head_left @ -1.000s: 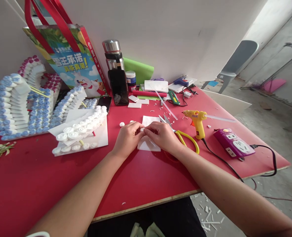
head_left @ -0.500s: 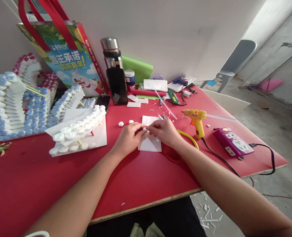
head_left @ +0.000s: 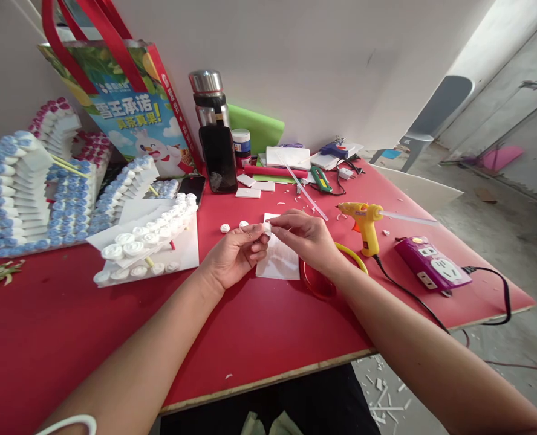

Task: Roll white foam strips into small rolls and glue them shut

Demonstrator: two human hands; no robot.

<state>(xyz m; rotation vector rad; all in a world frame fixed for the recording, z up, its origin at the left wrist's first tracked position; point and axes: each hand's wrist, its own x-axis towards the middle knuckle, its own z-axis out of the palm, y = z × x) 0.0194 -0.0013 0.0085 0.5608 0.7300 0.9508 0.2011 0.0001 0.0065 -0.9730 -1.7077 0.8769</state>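
Between the fingertips of both hands is a small white rolled rosette, partly covered by the fingers. My left hand pinches it from the left with thumb and forefinger, the other fingers curled in. From the right, my right hand closes thumb and fingers on its other side. Below them a white sheet lies flat on the red table. Scissors with red and yellow handles rest beneath my right hand and wrist. Two more white rosettes, one of them a loose rosette, lie just beyond my left hand.
A white rosette-covered model stands left, with blue-and-white models behind. At right are a yellow glue gun and a purple power socket with cords. A phone leans on a steel flask at the back.
Both hands have lifted slightly and turned, so the small white rosette now shows between the fingertips. My left palm has rolled upward. The view has shifted slightly.
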